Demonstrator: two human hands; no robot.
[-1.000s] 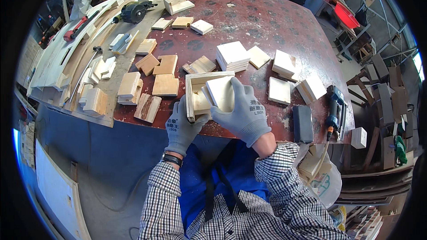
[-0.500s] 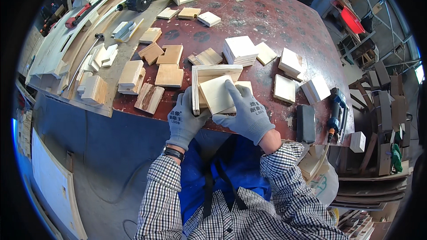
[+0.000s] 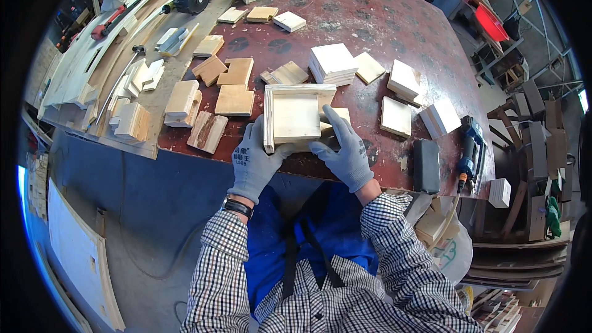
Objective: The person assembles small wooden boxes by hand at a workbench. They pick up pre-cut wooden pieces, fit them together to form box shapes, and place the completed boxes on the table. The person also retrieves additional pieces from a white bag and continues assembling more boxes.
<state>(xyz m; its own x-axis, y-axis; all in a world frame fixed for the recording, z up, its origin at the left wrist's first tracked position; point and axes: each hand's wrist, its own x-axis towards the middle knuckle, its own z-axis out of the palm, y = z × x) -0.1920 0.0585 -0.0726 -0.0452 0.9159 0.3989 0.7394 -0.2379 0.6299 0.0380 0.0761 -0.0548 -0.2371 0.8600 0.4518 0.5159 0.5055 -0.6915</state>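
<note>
Near the table's front edge, my gloved left hand (image 3: 256, 161) grips an L-shaped plywood corner piece (image 3: 269, 124) by its lower left, thumb along the bottom. A pale square wooden block (image 3: 296, 116) sits inside the corner, lined up with its two walls. My gloved right hand (image 3: 346, 155) has its fingers bent at the block's right side and its thumb at the lower edge. Part of another light wooden piece (image 3: 340, 116) shows behind the right fingers.
Several wooden blocks lie around on the dark red table (image 3: 345, 18). At right are a dark grey block (image 3: 426, 166) and a blue-black air tool (image 3: 470, 151) with a hose. A circular saw (image 3: 194, 0) and a hammer (image 3: 137, 50) lie at left.
The square block, tilted before, now sits straight within the corner piece. My right hand has moved off its face to its right side and lower edge.
</note>
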